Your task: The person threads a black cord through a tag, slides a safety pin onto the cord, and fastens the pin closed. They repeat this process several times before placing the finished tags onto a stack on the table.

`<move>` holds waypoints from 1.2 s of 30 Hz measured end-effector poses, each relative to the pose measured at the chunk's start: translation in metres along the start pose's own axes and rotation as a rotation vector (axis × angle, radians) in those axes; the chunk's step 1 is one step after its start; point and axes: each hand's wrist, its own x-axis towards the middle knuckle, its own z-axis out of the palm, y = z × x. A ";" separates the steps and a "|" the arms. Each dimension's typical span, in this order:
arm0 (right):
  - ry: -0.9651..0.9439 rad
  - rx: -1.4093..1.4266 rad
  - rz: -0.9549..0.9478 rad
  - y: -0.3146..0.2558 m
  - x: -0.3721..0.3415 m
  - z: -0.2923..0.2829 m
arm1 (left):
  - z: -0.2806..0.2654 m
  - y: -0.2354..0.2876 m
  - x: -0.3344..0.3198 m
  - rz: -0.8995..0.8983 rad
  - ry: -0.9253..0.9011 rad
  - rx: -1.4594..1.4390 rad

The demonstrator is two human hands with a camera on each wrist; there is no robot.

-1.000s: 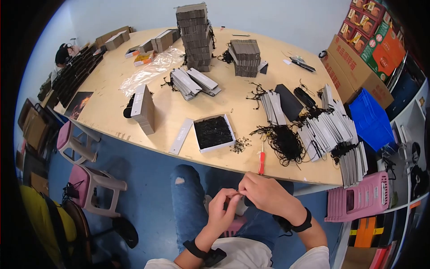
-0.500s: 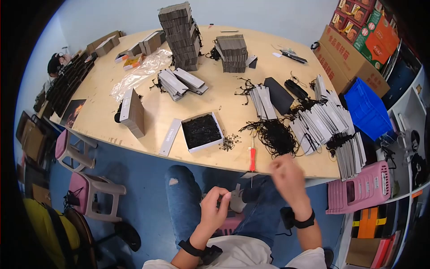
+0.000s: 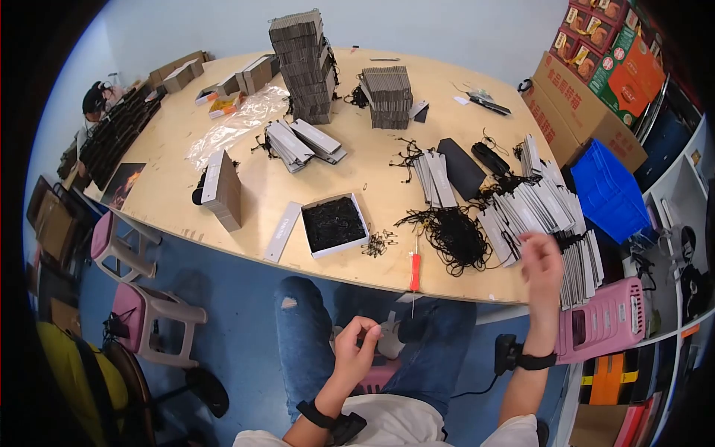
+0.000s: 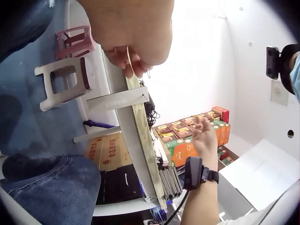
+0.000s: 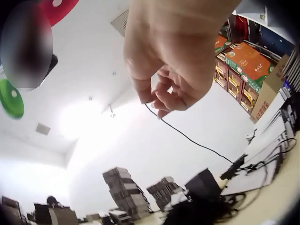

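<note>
In the head view the left hand (image 3: 353, 356) is in front of the table, above the lap, thumb and forefinger together. A thin wire-like pin (image 4: 149, 73) shows at its fingertips in the left wrist view. The right hand (image 3: 542, 272) is raised over the table's right front edge, near grey tags (image 3: 582, 270). In the right wrist view its thumb and fingers pinch a black cord (image 5: 192, 140) that runs down to the tags. A pile of black cords (image 3: 456, 238), a red-handled tool (image 3: 415, 273), and a white box (image 3: 356, 243) of small black items lie on the table.
Loose pins (image 3: 380, 243) and one grey strip (image 3: 283, 232) flank the box. Upright tag stacks (image 3: 223, 194) stand at left, tall stacks (image 3: 302, 67) behind. A blue crate (image 3: 609, 190) is at right, a pink stool (image 3: 156, 320) at lower left.
The hands were together at first. The right hand has moved away, up and to the right, over the table edge and tags. The left hand has stayed above the lap.
</note>
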 end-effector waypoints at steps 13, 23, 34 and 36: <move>0.276 0.525 -0.389 -0.070 0.018 -0.009 | 0.001 -0.005 -0.005 -0.061 -0.008 -0.038; -0.153 0.423 -0.024 -0.066 -0.088 0.040 | 0.006 0.013 -0.015 -0.148 -0.066 -0.331; -0.327 0.003 0.151 -0.011 -0.146 0.114 | 0.013 0.024 -0.023 0.024 0.016 -0.147; -0.311 0.012 0.143 -0.009 -0.149 0.115 | 0.015 0.027 -0.022 0.095 0.047 -0.071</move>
